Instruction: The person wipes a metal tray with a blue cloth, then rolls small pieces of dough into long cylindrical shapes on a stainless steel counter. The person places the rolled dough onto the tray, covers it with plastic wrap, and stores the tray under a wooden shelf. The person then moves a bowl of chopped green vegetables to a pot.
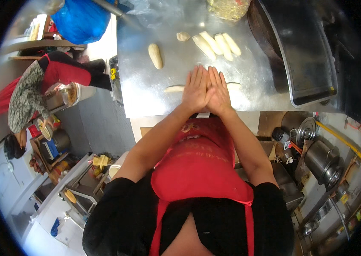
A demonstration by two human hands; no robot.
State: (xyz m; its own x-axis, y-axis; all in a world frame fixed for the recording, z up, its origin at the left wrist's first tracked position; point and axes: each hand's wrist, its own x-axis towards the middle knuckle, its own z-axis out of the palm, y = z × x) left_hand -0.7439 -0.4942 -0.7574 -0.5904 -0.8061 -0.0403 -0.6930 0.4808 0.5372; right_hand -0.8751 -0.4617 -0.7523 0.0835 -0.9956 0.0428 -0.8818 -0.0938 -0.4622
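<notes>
My left hand and my right hand lie flat, side by side and touching, on a thin dough strip near the front of a steel worktable. The strip's ends stick out on both sides; its middle is hidden under my palms. Neither hand grips anything. Beyond my fingertips, several pale dough rolls lie close together at a slant. A small dough lump sits to their left. Farther left is a thicker, tapered dough piece, apart from the others.
A large black metal tray stands at the right of the table. A clear bag of sprout-like food lies at the back. A blue plastic bag is at upper left. Another person in a red apron bends beside a white bucket.
</notes>
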